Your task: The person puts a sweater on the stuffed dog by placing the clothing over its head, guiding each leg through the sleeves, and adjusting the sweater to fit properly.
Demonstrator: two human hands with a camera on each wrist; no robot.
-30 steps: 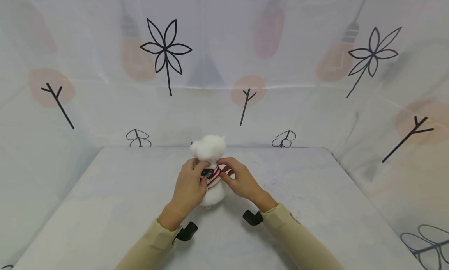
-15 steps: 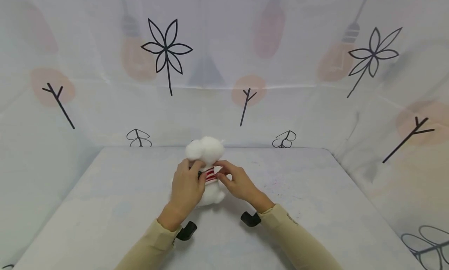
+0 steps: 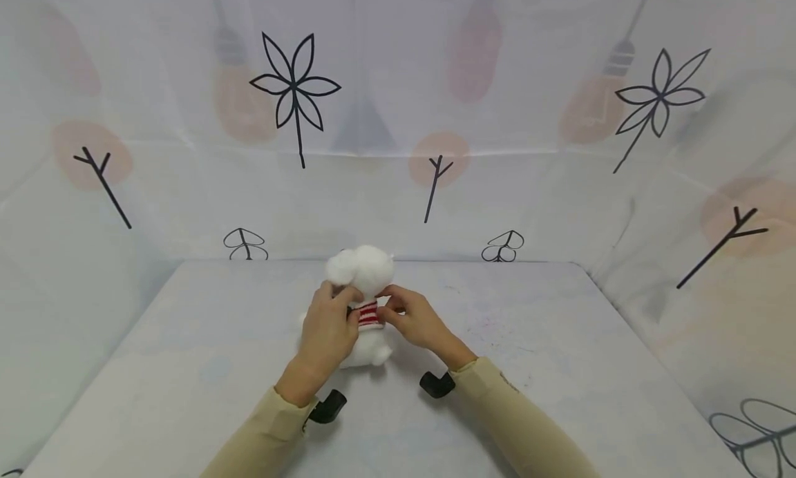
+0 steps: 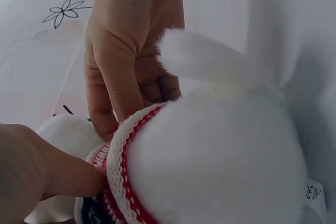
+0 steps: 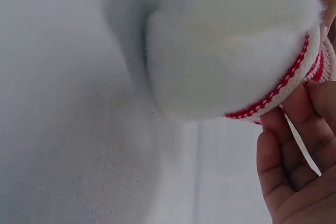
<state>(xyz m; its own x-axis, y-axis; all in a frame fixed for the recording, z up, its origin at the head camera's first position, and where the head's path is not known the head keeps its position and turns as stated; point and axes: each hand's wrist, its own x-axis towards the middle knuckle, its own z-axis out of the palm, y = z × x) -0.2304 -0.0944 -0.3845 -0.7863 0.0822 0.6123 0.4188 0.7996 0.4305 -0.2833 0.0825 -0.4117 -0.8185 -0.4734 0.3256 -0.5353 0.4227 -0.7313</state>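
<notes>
A white plush toy, rounded like a bear, sits upright on the table between both hands. Round its middle runs a red-and-white striped knitted garment, with a dark patch showing in the left wrist view. My left hand holds the toy from the left at neck and chest, thumb pressed on the knit. From the right, my right hand pinches the garment's edge between thumb and fingers; this grip shows close up in the right wrist view, right at the white knitted hem. The toy's face is hidden.
The pale table ends at a white backdrop cloth printed with flowers and twigs. A black wrist mount hangs under the left sleeve and another black mount under the right. A white label pokes from the toy's underside.
The toy has turned and shifted a little left: its dark nose and patch have gone from the head view, and plain stripes face me. My right hand has moved slightly left with it.
</notes>
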